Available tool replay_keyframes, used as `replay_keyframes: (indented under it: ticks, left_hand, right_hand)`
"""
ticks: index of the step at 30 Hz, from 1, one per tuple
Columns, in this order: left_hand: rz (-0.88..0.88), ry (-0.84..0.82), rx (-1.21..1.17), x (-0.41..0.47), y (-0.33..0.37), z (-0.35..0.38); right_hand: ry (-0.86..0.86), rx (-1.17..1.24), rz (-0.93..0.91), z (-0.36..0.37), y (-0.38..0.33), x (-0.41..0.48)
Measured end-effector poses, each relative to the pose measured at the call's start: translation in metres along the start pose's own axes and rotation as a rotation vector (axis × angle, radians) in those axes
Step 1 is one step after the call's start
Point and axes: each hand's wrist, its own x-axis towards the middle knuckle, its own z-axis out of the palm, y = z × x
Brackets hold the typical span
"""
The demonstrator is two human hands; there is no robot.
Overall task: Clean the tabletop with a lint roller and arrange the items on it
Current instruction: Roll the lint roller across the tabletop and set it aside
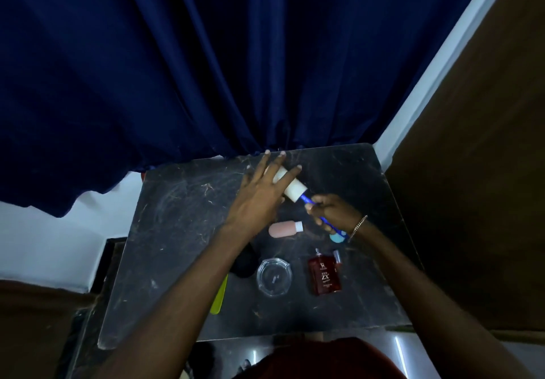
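A lint roller point(292, 187) with a white roll and blue handle is held above the dark tabletop point(182, 225). My right hand point(331, 212) grips the blue handle. My left hand point(261, 194) lies over the white roll with fingers spread and touching it. Below the hands lie a pink bottle with a white cap point(284, 229), a clear glass ashtray point(274, 277), a red perfume bottle point(324, 274) and a small tube point(337, 257) beside it. A light blue round object point(337, 237) shows under my right wrist.
A black object point(244, 263) and a yellow-green flat item point(219, 294) are partly hidden under my left forearm. A dark blue curtain point(206, 69) hangs behind the table. A brown panel point(477, 172) stands to the right. The tabletop shows dust and hairs.
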Motion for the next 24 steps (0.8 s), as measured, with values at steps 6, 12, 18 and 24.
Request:
replay_keyframes:
  ticks: [6, 12, 18, 24]
  left_hand:
    - [-0.096, -0.110, 0.007, 0.040, -0.008, 0.022]
    - [-0.149, -0.165, -0.007, 0.052, -0.011, 0.044]
    - [-0.213, -0.171, -0.019, 0.049, -0.013, 0.057]
    - [-0.270, -0.227, -0.044, 0.037, -0.020, 0.067]
  right_hand:
    - [0.181, 0.016, 0.231, -0.076, 0.040, 0.068]
    - [0.290, -0.096, 0.383, -0.140, 0.073, 0.122]
    - [0.326, -0.033, 0.523, -0.184, 0.086, 0.151]
    - [0.315, -0.099, 0.574, -0.182, 0.085, 0.172]
